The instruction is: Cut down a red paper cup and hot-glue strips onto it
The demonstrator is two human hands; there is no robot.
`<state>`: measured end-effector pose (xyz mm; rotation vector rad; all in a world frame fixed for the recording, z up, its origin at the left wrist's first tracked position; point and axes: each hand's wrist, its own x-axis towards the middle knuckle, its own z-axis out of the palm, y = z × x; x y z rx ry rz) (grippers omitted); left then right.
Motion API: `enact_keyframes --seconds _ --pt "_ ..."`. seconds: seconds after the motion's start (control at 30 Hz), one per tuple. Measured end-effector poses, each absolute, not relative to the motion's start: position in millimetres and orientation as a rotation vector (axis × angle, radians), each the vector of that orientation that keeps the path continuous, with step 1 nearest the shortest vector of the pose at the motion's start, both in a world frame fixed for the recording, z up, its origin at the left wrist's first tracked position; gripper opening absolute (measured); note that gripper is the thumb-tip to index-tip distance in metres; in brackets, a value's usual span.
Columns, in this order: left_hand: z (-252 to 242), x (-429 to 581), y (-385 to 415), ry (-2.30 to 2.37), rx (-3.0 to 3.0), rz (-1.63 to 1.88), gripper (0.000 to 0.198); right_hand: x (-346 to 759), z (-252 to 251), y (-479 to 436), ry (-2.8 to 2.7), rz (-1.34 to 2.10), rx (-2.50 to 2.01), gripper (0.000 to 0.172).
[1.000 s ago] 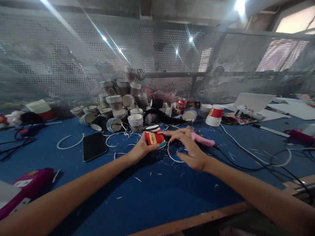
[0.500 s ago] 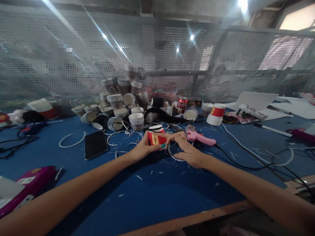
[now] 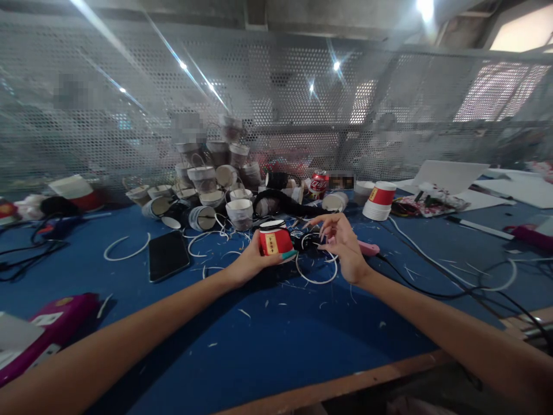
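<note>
My left hand (image 3: 253, 259) is wrapped round a small red paper cup (image 3: 276, 242) with a yellow label, its thumb along the cup's lower side. A black cord (image 3: 273, 225) lies around the white top of the cup. To the right, apart from the cup, my right hand (image 3: 343, 246) is raised with fingers curved and apart, and I see nothing held in it. Behind that hand lies a pink glue gun (image 3: 369, 248), mostly hidden. A white cord loop (image 3: 317, 282) rests on the table below, between the hands.
A pile of white cups (image 3: 239, 212) stands behind, near a red drink can (image 3: 318, 184). On the left are a phone (image 3: 168, 256) and a purple device (image 3: 64, 320). Stacked cups (image 3: 380, 202) stand at right. Cords and white scraps litter the blue table (image 3: 268, 346).
My right hand has drawn away from the cup to the right and risen, now covering much of the glue gun. My left hand stays on the cup, whose label shows more fully.
</note>
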<state>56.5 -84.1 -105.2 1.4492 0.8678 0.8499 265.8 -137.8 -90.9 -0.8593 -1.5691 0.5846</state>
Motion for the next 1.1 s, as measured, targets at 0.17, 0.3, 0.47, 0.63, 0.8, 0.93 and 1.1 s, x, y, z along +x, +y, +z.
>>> enact_keyframes --seconds 0.17,0.3,0.47,0.63,0.8,0.93,1.1 --pt "-107.5 59.9 -84.7 0.772 1.452 0.877 0.059 258.2 -85.6 -150.2 -2.081 0.51 -0.874 0.021" --pt "-109.4 62.0 -85.1 0.713 1.51 0.903 0.056 248.6 -85.2 -154.3 -2.241 0.489 -1.009 0.028" --pt "-107.0 60.2 -86.5 0.784 1.531 0.892 0.055 248.2 -85.8 -153.9 -2.087 0.515 -1.044 0.026" --pt "-104.2 57.8 -85.8 0.855 1.466 0.909 0.057 257.9 -86.0 -154.2 -1.87 0.44 -0.919 0.013" --pt "-107.9 54.3 -81.2 0.838 1.384 0.938 0.061 262.1 -88.2 -152.1 -1.971 0.486 -0.838 0.014" --pt "-107.8 52.4 -82.6 0.747 1.323 0.888 0.06 257.7 -87.5 -150.1 -2.1 0.623 -0.869 0.019" --pt "-103.5 53.7 -85.3 0.687 1.362 0.868 0.058 253.5 -85.1 -151.1 -2.132 0.703 -0.889 0.023"
